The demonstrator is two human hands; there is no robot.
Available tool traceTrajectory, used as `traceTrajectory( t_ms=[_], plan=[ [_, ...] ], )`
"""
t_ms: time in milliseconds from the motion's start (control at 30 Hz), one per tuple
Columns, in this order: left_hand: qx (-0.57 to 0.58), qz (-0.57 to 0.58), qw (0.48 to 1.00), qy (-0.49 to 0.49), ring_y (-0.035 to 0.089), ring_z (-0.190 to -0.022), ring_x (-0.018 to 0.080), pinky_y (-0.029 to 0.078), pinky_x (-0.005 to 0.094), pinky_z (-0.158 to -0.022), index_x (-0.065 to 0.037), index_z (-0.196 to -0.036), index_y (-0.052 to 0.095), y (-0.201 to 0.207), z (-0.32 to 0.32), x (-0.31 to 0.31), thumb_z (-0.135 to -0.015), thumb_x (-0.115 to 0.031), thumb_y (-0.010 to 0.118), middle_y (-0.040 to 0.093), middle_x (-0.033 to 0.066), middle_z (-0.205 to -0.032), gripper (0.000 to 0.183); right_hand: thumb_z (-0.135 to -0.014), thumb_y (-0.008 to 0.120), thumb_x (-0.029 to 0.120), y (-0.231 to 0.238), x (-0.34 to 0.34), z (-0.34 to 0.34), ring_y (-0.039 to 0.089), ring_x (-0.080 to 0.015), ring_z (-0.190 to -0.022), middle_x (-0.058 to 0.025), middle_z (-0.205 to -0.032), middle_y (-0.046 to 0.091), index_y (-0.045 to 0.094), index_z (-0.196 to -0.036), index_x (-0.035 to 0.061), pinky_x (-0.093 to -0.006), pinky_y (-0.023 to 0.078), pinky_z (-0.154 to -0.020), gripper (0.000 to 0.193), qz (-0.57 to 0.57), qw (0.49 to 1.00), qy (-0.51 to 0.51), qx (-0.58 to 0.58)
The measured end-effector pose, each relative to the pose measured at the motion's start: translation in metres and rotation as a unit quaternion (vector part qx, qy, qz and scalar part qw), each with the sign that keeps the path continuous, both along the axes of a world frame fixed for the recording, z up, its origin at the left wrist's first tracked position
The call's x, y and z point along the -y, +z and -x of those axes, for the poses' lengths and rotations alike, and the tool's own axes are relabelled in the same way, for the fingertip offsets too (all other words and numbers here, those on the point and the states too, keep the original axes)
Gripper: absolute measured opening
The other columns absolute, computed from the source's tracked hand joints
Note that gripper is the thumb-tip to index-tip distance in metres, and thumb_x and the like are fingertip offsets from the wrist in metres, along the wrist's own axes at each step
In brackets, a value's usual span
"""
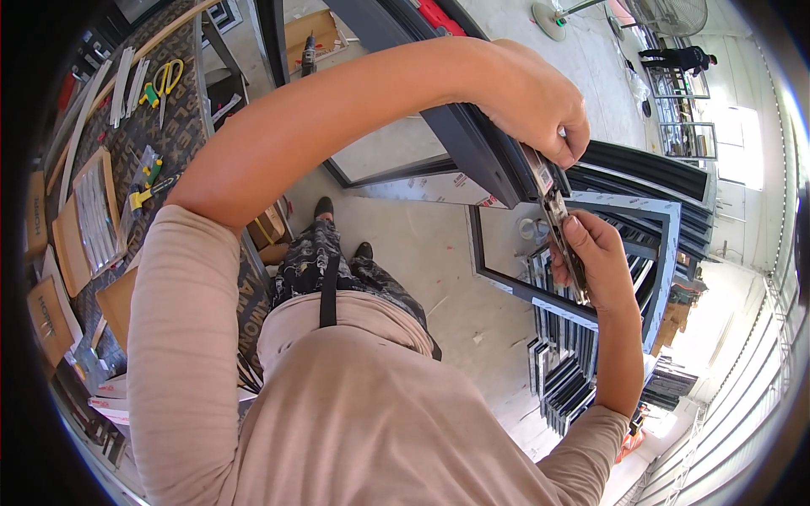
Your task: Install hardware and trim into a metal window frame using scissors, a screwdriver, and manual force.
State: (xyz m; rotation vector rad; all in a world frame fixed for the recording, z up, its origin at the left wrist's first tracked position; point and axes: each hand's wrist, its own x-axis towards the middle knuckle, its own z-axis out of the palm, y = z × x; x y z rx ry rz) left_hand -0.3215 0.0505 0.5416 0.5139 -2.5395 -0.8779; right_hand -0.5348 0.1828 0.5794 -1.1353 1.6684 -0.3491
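In front of me a dark grey window frame juts out at a slant, its corner toward my right hand. A long silvery metal piece with linked parts, like a window friction hinge, lies against the frame's corner and sticks out past it. My left hand reaches over the frame, its fingers curled down around the hinge's upper end. My right hand has closed on the lower part, thumb on top and the other fingers partly hidden behind it. The exact contact of the left fingertips is hard to see.
On my left stands a workbench with yellow scissors, metal strips and cardboard boxes. A cordless drill is beyond my left arm. Stacked dark frames and a film-edged frame stand at right. A person is far off.
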Motion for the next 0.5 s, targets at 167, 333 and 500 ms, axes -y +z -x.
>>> traceTrajectory(
  t_ms=[167,333,500],
  plan=[
    [0.033,-0.008,0.999,-0.003,0.064,-0.075,0.0214,0.046,0.0335,-0.065,-0.015,-0.096,0.07,0.006,-0.002,-0.003,-0.086,-0.027,0.056,0.068,0.0042,-0.078,0.021,-0.094,0.057,0.039,-0.002,0.0,0.0,0.055,-0.0098,-0.051,-0.0026,-0.065,0.057,0.059,-0.088,0.0006,-0.0209,0.042,-0.046,0.039,0.0,1.0,-0.005,0.022],
    [0.055,-0.037,0.998,-0.012,0.064,-0.076,0.0205,0.046,0.0335,-0.065,-0.016,-0.097,0.07,0.012,-0.004,-0.004,-0.086,-0.029,0.056,0.068,0.0034,-0.08,0.022,-0.093,0.059,0.038,0.0,0.002,-0.005,0.052,-0.0085,-0.047,-0.0029,-0.063,0.056,0.058,-0.085,0.0009,-0.0196,0.041,-0.042,0.038,-0.003,0.999,-0.026,0.026],
    [0.041,0.0,0.999,0.003,0.065,-0.079,0.0206,0.047,0.0336,-0.067,-0.016,-0.098,0.07,0.007,-0.004,-0.004,-0.086,-0.03,0.057,0.069,0.0025,-0.085,0.022,-0.094,0.057,0.035,-0.006,0.015,-0.025,0.054,-0.0087,-0.045,-0.0035,-0.062,0.057,0.059,-0.084,0.0001,-0.0192,0.041,-0.04,0.037,0.037,0.999,-0.017,0.025]
  ],
)
